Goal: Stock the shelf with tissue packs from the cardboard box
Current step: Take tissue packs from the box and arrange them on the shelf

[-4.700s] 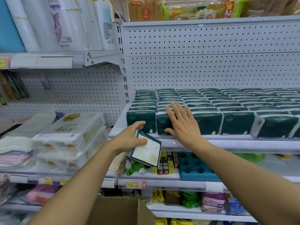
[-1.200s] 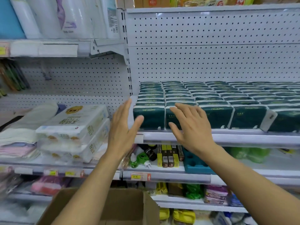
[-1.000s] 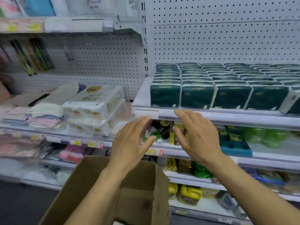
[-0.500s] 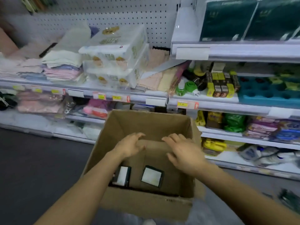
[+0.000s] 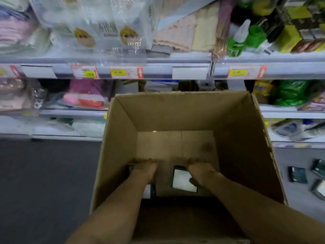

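Note:
The open cardboard box stands in front of me below the shelves. Both my arms reach down into it. Two dark green tissue packs lie on its bottom. My right hand holds the right tissue pack, thumb on its white face and fingers bent over its far edge. My left hand lies curled over the left tissue pack, covering most of it. The shelf with the stocked green packs is out of view above.
Store shelves with price labels run across the front, holding bagged tissues, cloths and green bottles. Three more dark tissue packs lie on the light floor to the right of the box. Dark floor lies to the left.
My hands left the green packs on the upper shelf and dropped into the box. They now rest on the two packs at its bottom. My view tilted down.

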Demonstrator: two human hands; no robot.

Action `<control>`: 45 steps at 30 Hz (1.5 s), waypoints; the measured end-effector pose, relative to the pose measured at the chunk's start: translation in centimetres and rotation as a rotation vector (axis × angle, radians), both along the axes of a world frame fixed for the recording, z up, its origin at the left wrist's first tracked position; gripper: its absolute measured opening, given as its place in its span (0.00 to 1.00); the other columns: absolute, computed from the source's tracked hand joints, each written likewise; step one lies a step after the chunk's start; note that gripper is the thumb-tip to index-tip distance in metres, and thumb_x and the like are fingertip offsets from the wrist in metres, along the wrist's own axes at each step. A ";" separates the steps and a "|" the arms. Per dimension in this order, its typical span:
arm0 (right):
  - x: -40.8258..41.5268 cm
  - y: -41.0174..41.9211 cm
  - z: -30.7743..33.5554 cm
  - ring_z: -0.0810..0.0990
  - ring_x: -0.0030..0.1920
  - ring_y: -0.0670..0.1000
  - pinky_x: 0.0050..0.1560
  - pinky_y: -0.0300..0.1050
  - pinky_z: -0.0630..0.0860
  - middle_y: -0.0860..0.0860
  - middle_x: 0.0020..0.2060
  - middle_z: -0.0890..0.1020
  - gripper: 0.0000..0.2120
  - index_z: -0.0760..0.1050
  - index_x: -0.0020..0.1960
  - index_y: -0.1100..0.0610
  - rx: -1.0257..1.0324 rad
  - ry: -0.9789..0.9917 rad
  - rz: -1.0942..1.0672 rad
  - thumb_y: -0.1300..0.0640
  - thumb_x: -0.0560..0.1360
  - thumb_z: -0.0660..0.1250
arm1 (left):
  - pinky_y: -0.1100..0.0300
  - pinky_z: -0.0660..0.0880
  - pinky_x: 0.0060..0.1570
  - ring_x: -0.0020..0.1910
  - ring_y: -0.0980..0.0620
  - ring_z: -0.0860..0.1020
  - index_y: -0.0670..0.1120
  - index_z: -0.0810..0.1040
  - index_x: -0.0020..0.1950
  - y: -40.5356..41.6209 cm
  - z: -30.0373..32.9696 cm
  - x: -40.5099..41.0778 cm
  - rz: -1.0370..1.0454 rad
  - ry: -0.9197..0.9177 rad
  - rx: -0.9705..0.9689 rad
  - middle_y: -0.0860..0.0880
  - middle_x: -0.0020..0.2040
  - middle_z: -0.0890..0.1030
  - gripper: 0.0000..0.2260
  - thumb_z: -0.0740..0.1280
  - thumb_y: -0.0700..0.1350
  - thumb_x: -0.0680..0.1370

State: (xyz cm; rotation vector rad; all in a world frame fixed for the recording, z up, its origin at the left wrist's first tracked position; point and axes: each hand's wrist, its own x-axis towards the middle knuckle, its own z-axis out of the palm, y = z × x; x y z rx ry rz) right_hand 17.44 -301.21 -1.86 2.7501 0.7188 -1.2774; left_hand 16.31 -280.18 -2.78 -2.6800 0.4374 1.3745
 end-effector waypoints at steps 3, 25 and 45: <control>-0.2 0.6 -2.7 0.69 0.68 0.58 0.65 0.49 0.68 0.59 0.72 0.65 0.31 0.56 0.77 0.58 0.008 0.091 -0.119 0.58 0.78 0.65 | 0.65 0.66 0.64 0.74 0.42 0.63 0.43 0.57 0.79 0.5 -2.9 -0.6 0.046 0.056 -0.021 0.42 0.78 0.60 0.34 0.70 0.42 0.78; 0.3 -0.3 -0.2 0.78 0.56 0.54 0.51 0.44 0.75 0.54 0.59 0.78 0.24 0.68 0.67 0.55 0.165 0.043 -0.497 0.50 0.74 0.69 | 0.70 0.73 0.48 0.60 0.47 0.76 0.42 0.61 0.77 0.3 -0.5 -0.9 0.572 0.028 -0.136 0.40 0.73 0.69 0.25 0.62 0.44 0.82; 2.2 -11.8 26.1 0.74 0.62 0.59 0.43 0.54 0.80 0.50 0.70 0.61 0.26 0.62 0.57 0.50 0.751 -0.906 -0.173 0.65 0.67 0.71 | 0.48 0.76 0.56 0.55 0.38 0.81 0.47 0.85 0.47 -9.4 28.4 4.3 1.210 -0.174 -1.227 0.41 0.49 0.85 0.15 0.75 0.58 0.70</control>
